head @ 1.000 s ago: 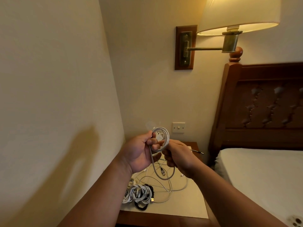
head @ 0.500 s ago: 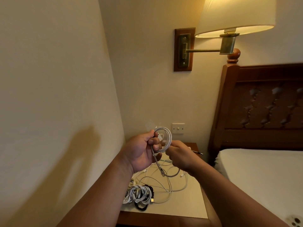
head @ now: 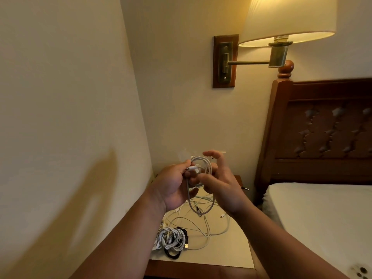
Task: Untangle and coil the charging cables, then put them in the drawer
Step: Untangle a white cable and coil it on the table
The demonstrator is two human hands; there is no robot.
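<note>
My left hand grips a half-wound coil of pale grey cable above the nightstand. From the coil a loose loop hangs down to a plug end. My right hand is just right of the coil, its upper fingers spread and raised while lower fingers touch the coil. Below, loose white cables lie tangled on the nightstand top. A bundle of coiled white cables and a black cable lie at its front left. No drawer is in view.
The nightstand stands in a corner, with a wall close on the left. A bed with a dark wooden headboard is on the right. A lit wall lamp hangs above. A thin dark plug tip shows behind my right hand.
My right hand has let go of the cable and spread its upper fingers above the coil. The hanging loop has shortened as more cable joined the coil.
</note>
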